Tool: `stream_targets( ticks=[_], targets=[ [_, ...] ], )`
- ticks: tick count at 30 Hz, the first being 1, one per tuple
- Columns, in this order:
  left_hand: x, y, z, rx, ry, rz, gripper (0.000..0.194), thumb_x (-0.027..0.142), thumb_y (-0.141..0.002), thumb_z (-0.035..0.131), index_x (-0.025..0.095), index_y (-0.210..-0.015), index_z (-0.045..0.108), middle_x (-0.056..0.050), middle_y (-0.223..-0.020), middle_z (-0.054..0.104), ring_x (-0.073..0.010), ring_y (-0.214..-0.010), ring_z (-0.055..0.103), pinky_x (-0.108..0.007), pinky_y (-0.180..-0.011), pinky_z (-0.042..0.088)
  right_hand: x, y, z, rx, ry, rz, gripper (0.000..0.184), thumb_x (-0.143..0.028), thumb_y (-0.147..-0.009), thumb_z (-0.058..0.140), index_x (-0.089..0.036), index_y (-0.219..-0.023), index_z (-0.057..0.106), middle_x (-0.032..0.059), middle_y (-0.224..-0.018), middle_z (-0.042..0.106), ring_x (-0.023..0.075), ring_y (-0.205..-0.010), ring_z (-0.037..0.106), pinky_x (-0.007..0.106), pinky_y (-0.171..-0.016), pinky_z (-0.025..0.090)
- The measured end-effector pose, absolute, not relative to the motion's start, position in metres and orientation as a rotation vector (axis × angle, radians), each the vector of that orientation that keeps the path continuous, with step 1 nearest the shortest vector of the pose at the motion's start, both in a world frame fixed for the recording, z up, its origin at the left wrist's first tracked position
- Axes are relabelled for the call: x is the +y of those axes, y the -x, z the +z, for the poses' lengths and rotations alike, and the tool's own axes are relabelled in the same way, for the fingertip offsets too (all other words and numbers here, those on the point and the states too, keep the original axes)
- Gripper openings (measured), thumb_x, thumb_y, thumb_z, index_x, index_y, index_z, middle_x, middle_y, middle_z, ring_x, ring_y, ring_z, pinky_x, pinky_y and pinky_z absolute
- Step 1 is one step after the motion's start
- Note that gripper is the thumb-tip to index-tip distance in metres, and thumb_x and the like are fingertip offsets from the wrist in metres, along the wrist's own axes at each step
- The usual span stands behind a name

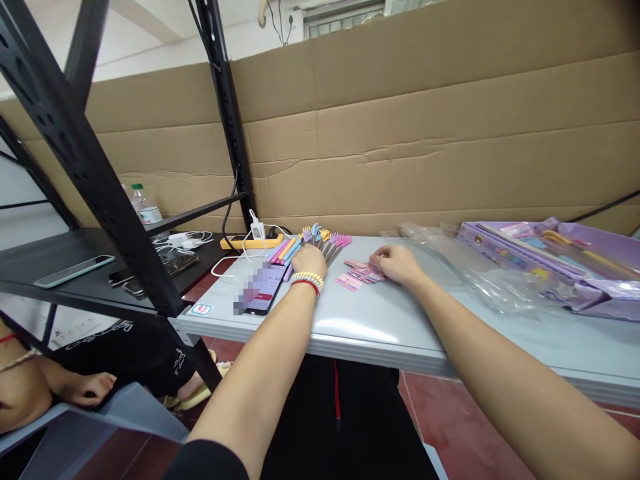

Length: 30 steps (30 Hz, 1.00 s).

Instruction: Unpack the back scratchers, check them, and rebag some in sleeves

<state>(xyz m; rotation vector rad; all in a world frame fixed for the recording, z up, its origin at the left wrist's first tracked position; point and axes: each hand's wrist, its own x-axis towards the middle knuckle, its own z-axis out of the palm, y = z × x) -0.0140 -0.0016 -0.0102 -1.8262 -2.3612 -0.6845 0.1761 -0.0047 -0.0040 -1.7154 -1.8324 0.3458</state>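
My left hand (309, 261) lies over a fanned row of back scratchers (330, 247), with coloured handles, metal rods and small claw-shaped ends. Its fingers are hidden behind the back of the hand, so its grip does not show. A phone (263, 290) with a lit screen lies just left of that wrist. My right hand (395, 262) is closed, fingertips bent together at the right edge of a loose pile of small pink cards (364, 271). One pink card (349, 282) lies at the pile's near side.
Clear plastic bags (470, 267) and an open purple case (575, 267) lie to the right. A yellow power strip (245, 243) with white cables is at the back left. A black metal shelf post (100, 153) stands left; a seated person's hand (87, 389) is below it.
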Motion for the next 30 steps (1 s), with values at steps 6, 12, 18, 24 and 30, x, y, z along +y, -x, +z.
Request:
stream_targets(
  ticks=[6, 12, 18, 24, 30],
  targets=[
    [-0.018, 0.008, -0.003, -1.92, 2.13, -0.831, 0.031, 0.031, -0.094, 0.031, 0.012, -0.106, 0.052, -0.016, -0.104, 0.064, -0.0255, -0.101, 0.06, -0.034, -0.084, 0.045, -0.008, -0.172, 0.003, -1.695, 1.417, 0.502, 0.034, -0.045, -0.079, 0.054, -0.013, -0.078, 0.065, 0.0041, -0.067, 0.063, 0.0133, -0.059, 0.053, 0.024, -0.054, 0.036],
    [-0.037, -0.004, -0.004, -1.388, 2.594, -0.773, 0.024, 0.023, -0.092, 0.034, 0.016, -0.103, 0.054, -0.01, -0.102, 0.064, -0.02, -0.097, 0.059, -0.031, -0.086, 0.044, -0.008, -0.17, 0.005, -1.511, 0.976, 1.072, 0.054, -0.066, -0.057, 0.067, -0.016, -0.074, 0.056, -0.0007, -0.055, 0.053, 0.0072, -0.04, 0.04, 0.021, -0.037, 0.025],
    [-0.038, -0.006, -0.005, -1.354, 2.591, -1.038, 0.032, 0.027, -0.094, 0.032, 0.018, -0.116, 0.053, -0.007, -0.11, 0.065, -0.0178, -0.101, 0.059, -0.027, -0.087, 0.043, -0.01, -0.169, 0.004, -1.581, 0.897, 1.134, 0.054, -0.066, -0.055, 0.068, -0.016, -0.07, 0.057, 0.0032, -0.055, 0.059, 0.0092, -0.039, 0.043, 0.022, -0.035, 0.026],
    [-0.034, 0.001, -0.001, -1.683, 2.293, -1.1, 0.026, 0.028, -0.094, 0.035, 0.022, -0.102, 0.059, -0.006, -0.097, 0.067, -0.0197, -0.092, 0.061, -0.028, -0.08, 0.044, -0.008, -0.176, 0.004, -1.755, 1.245, 0.511, 0.025, -0.038, -0.07, 0.064, -0.014, -0.078, 0.065, 0.0058, -0.073, 0.067, 0.0146, -0.065, 0.058, 0.025, -0.059, 0.044],
    [-0.025, 0.006, -0.005, -1.714, 2.235, -1.205, 0.015, 0.018, -0.086, 0.047, 0.019, -0.095, 0.058, -0.007, -0.097, 0.066, -0.02, -0.091, 0.06, -0.028, -0.079, 0.043, -0.007, -0.171, -0.005, -2.012, 1.437, 0.317, 0.034, -0.036, -0.075, 0.063, -0.012, -0.098, 0.068, 0.0129, -0.104, 0.067, 0.0238, -0.094, 0.061, 0.032, -0.081, 0.045]
  ],
)
